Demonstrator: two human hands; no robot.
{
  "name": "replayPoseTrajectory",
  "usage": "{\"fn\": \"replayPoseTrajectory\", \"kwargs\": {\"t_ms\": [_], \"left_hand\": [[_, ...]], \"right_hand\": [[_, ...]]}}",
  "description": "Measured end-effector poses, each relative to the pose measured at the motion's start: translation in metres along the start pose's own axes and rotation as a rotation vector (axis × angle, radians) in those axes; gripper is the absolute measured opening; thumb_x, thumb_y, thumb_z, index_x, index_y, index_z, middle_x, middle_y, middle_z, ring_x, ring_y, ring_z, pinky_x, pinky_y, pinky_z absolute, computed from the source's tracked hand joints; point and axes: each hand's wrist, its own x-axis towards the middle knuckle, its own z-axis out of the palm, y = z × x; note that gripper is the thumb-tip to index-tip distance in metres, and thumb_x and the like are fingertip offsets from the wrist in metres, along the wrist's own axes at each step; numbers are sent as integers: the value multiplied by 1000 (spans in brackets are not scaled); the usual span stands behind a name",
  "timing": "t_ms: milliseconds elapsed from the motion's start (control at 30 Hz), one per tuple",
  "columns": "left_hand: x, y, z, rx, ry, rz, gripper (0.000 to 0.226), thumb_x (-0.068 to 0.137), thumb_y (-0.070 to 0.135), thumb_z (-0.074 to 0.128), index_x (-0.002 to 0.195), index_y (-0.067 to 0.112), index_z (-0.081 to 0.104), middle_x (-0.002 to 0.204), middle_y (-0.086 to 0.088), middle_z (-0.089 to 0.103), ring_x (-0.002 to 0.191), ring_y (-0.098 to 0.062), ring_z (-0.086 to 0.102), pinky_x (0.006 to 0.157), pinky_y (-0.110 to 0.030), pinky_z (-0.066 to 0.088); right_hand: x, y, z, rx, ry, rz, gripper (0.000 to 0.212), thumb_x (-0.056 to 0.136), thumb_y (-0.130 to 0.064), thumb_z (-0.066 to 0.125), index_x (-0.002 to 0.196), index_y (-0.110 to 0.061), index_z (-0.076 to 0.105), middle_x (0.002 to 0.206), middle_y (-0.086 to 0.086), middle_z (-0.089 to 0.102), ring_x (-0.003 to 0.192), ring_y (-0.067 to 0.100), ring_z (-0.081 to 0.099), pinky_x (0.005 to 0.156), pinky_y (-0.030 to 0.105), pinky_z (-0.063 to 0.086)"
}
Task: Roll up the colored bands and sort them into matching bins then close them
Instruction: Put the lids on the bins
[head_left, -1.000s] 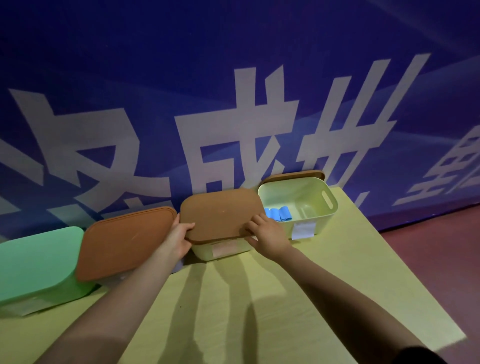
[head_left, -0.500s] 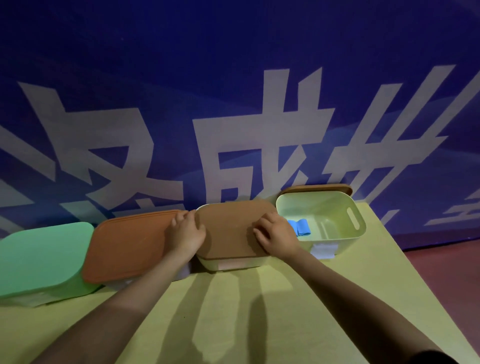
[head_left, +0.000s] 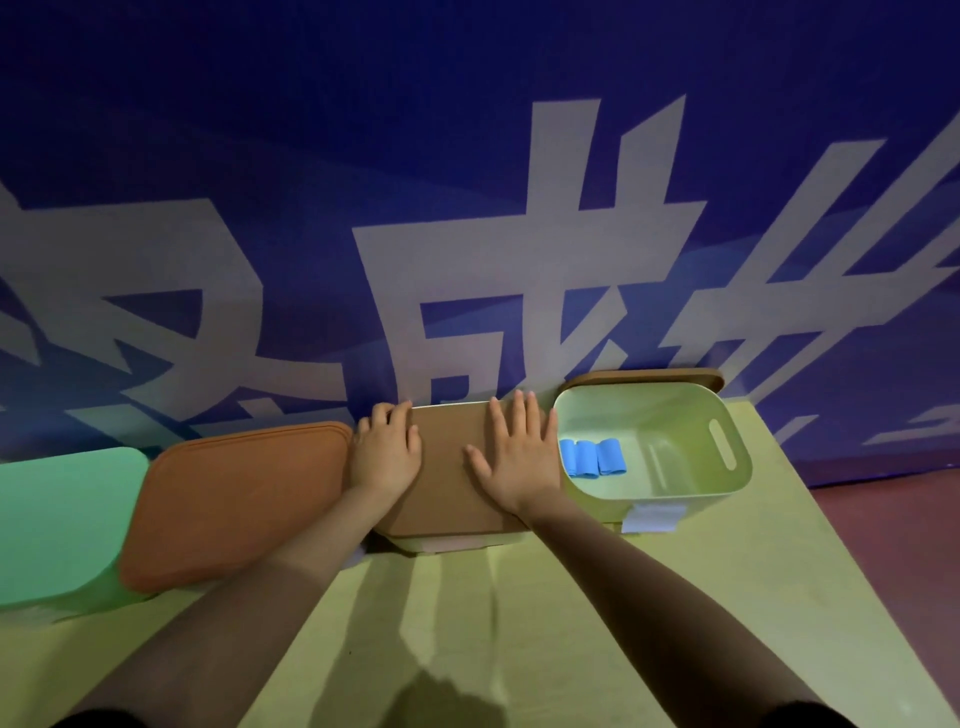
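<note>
Both hands lie flat on the brown lid (head_left: 447, 478) of the middle bin: left hand (head_left: 387, 454) at its left end, right hand (head_left: 519, 452) spread beside the open bin (head_left: 727, 483). That bin, holding blue rolled bands (head_left: 592, 457), lies just right of the right hand, the nearer one; its spare lid (head_left: 644, 375) leans behind it, long axis left to right.

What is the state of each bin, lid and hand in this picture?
Green bin: closed.
Bin with orange lid: closed.
Middle pale bin with brown lid: lid on, pressed by both hands.
Right pale bin: open, holds rolled blue bands.
Left hand: resting on lid.
Right hand: flat, open.
</note>
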Motion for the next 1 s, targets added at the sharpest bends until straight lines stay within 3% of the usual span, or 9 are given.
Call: {"fn": "replayPoseTrajectory", "kwargs": {"t_ms": [133, 233, 400, 500, 567, 633, 733, 900, 1000], "left_hand": [[7, 4, 2, 19, 44, -15, 32, 97, 22, 43, 125, 11, 52, 118, -15, 56, 103, -37, 51, 86, -44, 41], [12, 2, -2, -46, 17, -33, 30, 98, 21, 41, 123, 10, 54, 118, -14, 56, 105, -36, 51, 85, -44, 42], [6, -6, -10, -136, 39, -3, 39, 97, 25, 44, 130, 7, 53, 127, -17, 53, 119, -34, 46, 99, -43, 37], [-26, -3, -15, -126, 118, 222, 54, 90, 48, 42, 129, 13, 54, 130, -11, 53, 125, -31, 44, 105, -46, 36], [-50, 1, -14, -68, 29, 462, 64, 84, 62, 42, 133, 21, 51, 137, -6, 49, 133, -26, 38, 112, -47, 28], [-61, 1, -15, 9, -80, 558, 72, 82, 70, 38, 138, 27, 44, 145, -3, 42, 140, -22, 27, 117, -43, 11], [-59, -4, -17, -6, -91, 447, 75, 80, 70, 35, 141, 27, 41, 148, -2, 36, 142, -20, 20, 118, -43, 2], [-55, -14, -17, -17, -6, 331, 61, 84, 57, 39, 134, 24, 49, 143, -5, 43, 137, -23, 29, 114, -52, 18], [-55, -18, -17, -23, -7, 225, 58, 88, 53, 39, 137, 23, 46, 147, -7, 37, 138, -26, 27, 113, -48, 24]], "right_hand": [[1, 1, 0, 0, -9, 4, 77, 91, -65, 16, 153, -19, 13, 159, 17, 9, 147, 33, 3, 116, 53, 4], [9, 0, -2, 30, 24, 59, 76, 89, -64, 19, 150, -19, 22, 154, 15, 26, 142, 32, 20, 110, 50, 19], [27, 0, -3, 116, 158, 169, 59, 91, -55, 32, 130, -13, 47, 120, 12, 53, 111, 30, 44, 94, 43, 34], [33, 3, -1, 168, 242, 197, 47, 91, -48, 39, 117, -12, 55, 109, 11, 57, 102, 29, 46, 87, 41, 38], [33, 2, 0, 208, 295, 209, 44, 88, -45, 41, 111, -11, 57, 103, 12, 59, 98, 30, 48, 83, 41, 39], [35, 3, 0, 228, 326, 213, 41, 88, -44, 43, 108, -11, 58, 102, 12, 59, 97, 30, 48, 82, 41, 40], [40, 5, -4, 218, 326, 191, 38, 91, -44, 46, 111, -13, 57, 107, 8, 57, 100, 26, 47, 86, 40, 42], [43, 3, -2, 284, 336, 193, 35, 92, -42, 50, 112, -14, 56, 110, 7, 58, 103, 25, 48, 86, 38, 44], [44, 5, 2, 303, 323, 209, 34, 93, -42, 51, 112, -14, 57, 112, 7, 59, 104, 24, 49, 87, 36, 44]]}}
